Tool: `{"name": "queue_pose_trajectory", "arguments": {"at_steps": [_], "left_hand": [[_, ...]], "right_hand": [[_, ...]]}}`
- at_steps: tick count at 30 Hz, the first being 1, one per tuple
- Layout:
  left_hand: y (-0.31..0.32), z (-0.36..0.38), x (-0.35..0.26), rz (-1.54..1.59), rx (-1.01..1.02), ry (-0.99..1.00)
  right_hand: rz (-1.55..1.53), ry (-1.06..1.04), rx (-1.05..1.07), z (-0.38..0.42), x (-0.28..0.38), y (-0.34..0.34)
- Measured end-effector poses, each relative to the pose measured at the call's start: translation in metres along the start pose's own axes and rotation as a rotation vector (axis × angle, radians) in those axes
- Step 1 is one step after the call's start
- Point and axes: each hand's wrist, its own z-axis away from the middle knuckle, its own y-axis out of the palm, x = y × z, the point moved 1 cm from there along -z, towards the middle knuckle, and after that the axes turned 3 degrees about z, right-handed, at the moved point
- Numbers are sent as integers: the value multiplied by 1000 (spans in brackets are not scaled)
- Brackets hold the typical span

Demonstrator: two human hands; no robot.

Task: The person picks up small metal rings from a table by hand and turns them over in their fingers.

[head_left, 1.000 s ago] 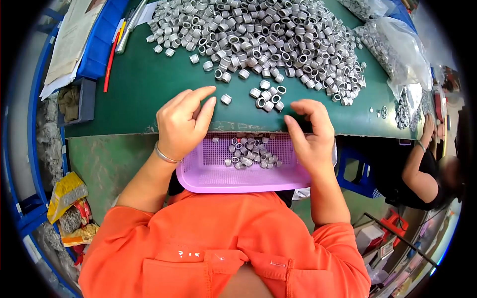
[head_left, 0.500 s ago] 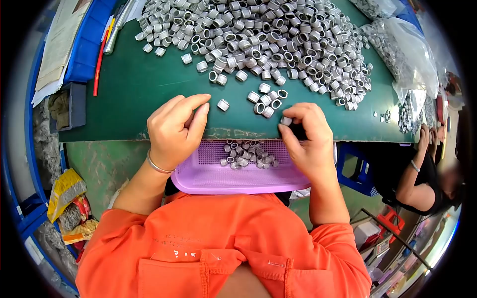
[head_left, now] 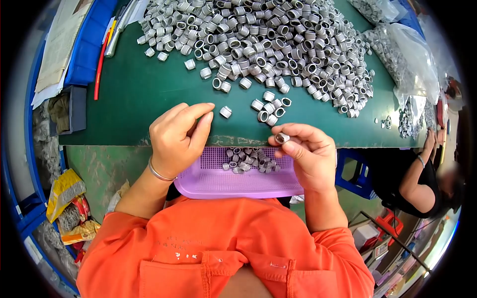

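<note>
Between the thumb and fingers of my right hand (head_left: 310, 151) is a small grey metal ring (head_left: 281, 138), held at the table's front edge with its opening showing. My left hand (head_left: 179, 131) hovers over the edge to the left, thumb and forefinger tips apart and nothing between them. A single ring (head_left: 225, 111) lies just right of its fingertips. Several loose rings (head_left: 268, 108) form a small cluster beyond my right hand. Below the edge, a purple mesh basket (head_left: 233, 186) holds several rings (head_left: 246, 161).
A large heap of rings (head_left: 258, 44) covers the back of the green table (head_left: 129, 114). Clear bags of parts (head_left: 407, 54) stand at the right, near a co-worker's arm (head_left: 415, 174). Red pen (head_left: 100, 69), blue tray (head_left: 87, 49) and grey bin (head_left: 77, 109) are at the left.
My right hand has lifted and turned the ring, drawing it slightly left and toward me. My left hand stays nearly in place. The whole view has shifted slightly.
</note>
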Motion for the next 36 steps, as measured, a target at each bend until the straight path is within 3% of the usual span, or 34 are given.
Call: {"name": "queue_pose_trajectory", "arguments": {"at_steps": [4,8,18,23,36], "left_hand": [[-5,6,-19,215,69,-122],[10,12,-38,493,297,-216],[28,29,-45,473,307,-114],[23,31,-48,444,312,-145],[22,39,-51,578,378,-260]], "right_hand": [[-232,117,35,4,-5,0],[-418,180,90,14,-14,-1],[-280,101,56,31,-29,16],[-124,2,49,35,-25,17],[-87,64,44,42,-29,15]]}}
